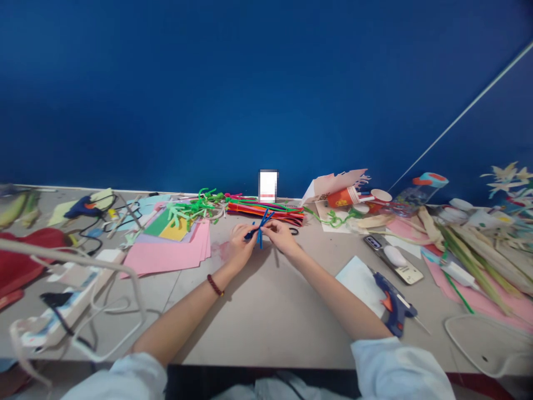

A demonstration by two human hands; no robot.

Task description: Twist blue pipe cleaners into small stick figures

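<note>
a plain blue wall (250,89) rises behind a grey table (233,316) that carries craft things along its back and both sides. near the middle, the left hand (240,241) and the right hand (281,236) meet over the table, just in front of a bundle (266,214) of many-coloured stems. between them are a few blue stems (261,239), crossing one another; both hands are narrowed on these, thumbs and fingertips pinched close. how many stems there are, i cannot tell. a bracelet (215,285) circles the left wrist. a black loop (293,230) lies just beside the right hand.

to the left, pink paper (166,260) lies fanned out, with a green sheet (157,223) and a yellow sheet (175,229) at its far edge and curled green stems (187,211) across them. farther left are a white power strip (79,294) and a red cloth (25,264).

to the right, a glue gun (395,303) lies beside a pale blue sheet (358,280). beyond it is a phone (412,274) with a white oval thing (395,256) on top. a red cup (341,197) lies on its side near the wall.
</note>
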